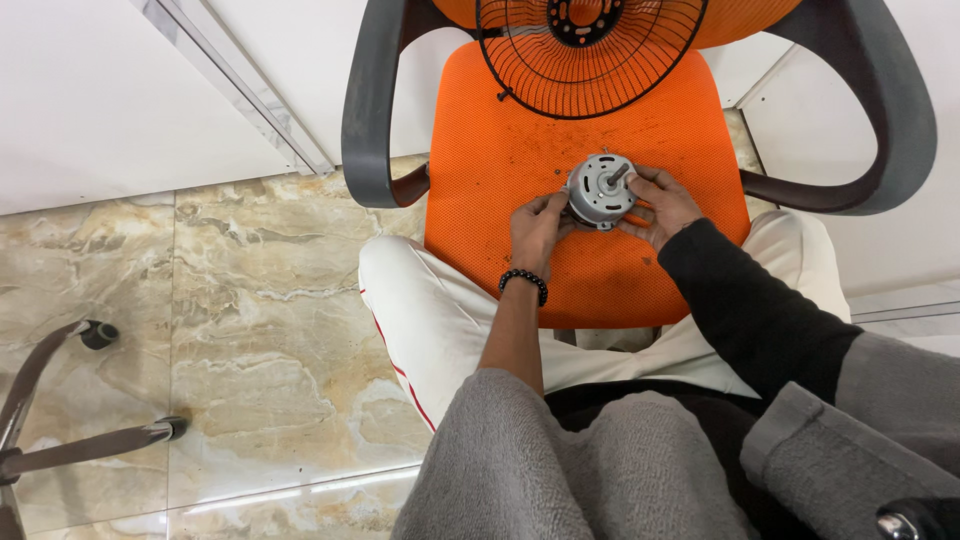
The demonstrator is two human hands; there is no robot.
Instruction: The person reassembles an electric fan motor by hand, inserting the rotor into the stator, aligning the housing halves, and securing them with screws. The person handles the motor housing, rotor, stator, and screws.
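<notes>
Grey fleece sleeves cover the nearest forearms, and the frame cuts off the elbows. The left hand (pixel 538 228), with a black bead bracelet (pixel 524 281) at its wrist, and the right hand (pixel 660 203) both curl their fingers around a round grey metal fan motor (pixel 600 189), hiding its underside. It sits over the orange mesh chair seat (pixel 500 160). Beyond, a black wire fan guard (pixel 560 85) is cropped at the top.
</notes>
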